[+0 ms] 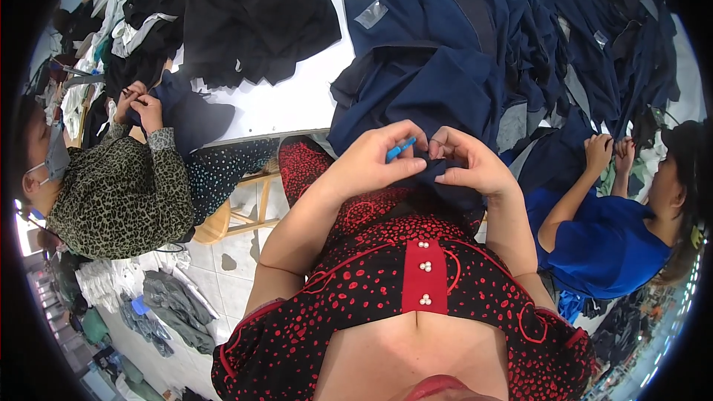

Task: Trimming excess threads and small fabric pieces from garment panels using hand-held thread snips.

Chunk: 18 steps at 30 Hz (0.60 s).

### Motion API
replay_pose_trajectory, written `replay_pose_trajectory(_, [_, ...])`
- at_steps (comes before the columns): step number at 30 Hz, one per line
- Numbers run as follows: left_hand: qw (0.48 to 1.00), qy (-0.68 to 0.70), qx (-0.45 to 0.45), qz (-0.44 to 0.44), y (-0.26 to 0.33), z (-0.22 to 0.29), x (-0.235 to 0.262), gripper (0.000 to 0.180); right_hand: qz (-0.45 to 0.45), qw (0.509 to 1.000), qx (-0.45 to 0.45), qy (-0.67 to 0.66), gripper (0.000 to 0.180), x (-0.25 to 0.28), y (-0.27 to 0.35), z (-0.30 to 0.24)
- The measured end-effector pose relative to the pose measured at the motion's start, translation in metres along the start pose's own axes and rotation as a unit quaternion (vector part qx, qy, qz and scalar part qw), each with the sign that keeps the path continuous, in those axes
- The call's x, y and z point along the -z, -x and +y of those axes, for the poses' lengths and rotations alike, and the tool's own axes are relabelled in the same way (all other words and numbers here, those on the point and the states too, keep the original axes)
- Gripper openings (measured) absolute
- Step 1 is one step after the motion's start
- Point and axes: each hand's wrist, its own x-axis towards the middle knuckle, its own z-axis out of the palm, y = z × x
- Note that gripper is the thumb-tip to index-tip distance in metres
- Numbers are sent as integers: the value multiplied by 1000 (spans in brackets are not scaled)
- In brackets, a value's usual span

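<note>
My left hand [375,157] pinches a small blue tool [399,149] against the edge of a dark navy garment [431,74]. My right hand [471,162] grips a fold of the same navy fabric right beside it, fingertips almost touching the left hand. The garment drapes from the white table [290,100] down onto my lap. Both forearms rise from the lower part of the picture over my black dress with red dots.
Piles of black garments [245,7] and navy garments [594,22] cover the table. A person in a leopard-print top [119,193] sits at the left handling dark cloth. Another person in a blue shirt [601,241] works at the right. A wooden stool [238,215] stands on the tiled floor.
</note>
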Motion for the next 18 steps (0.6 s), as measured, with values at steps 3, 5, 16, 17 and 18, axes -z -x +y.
replay_pose_trajectory(3, [999,-30,13,-3,-2,-1,-9,20,-3,1000,11,-15,34,2,-1,3])
replay_pose_trajectory(5, [998,-47,-43,18,-7,-8,-10,15,-14,999,27,-16,33,5,-1,5])
replay_pose_trajectory(16, [967,234,101,-30,-18,-4,9,11,-15,999,23,15,33,9,0,12])
replay_pose_trajectory(17, [964,246,97,-24,-18,-5,10,12,-21,999,18,22,33,9,1,12])
replay_pose_trajectory(18, [961,259,92,-18,-18,-7,9,12,-18,999,19,22,33,8,1,10])
